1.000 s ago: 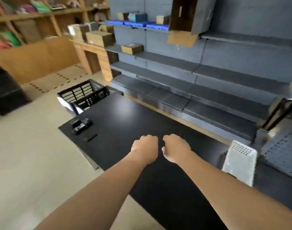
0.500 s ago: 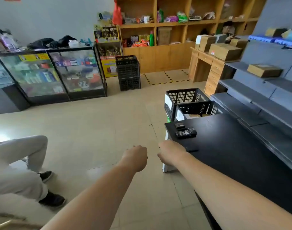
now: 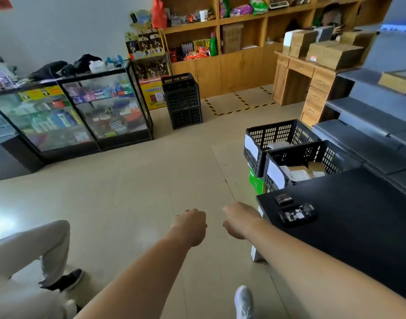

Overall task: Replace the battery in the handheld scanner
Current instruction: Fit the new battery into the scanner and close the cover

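Note:
The black handheld scanner [image 3: 297, 214] lies near the left end of the black table [image 3: 358, 217], its open back facing up. A small black battery [image 3: 283, 199] rests just beyond it, closer to the table's corner. My left hand [image 3: 191, 223] is a fist held out over the floor, left of the table. My right hand [image 3: 240, 221] is also a fist, just left of the table's end and about a hand's width from the scanner. Both hands hold nothing.
Two black crates [image 3: 298, 157] with papers stand past the table's far end. Grey shelving [image 3: 370, 125] runs along the right. A seated person's legs [image 3: 36, 252] are at the lower left. Glass display cases [image 3: 70, 111] and stacked crates [image 3: 183, 100] line the far side.
My view has swung left, from the shelving and table to the shop floor. The scanner now sits to the right of my fists, which stay closed and side by side.

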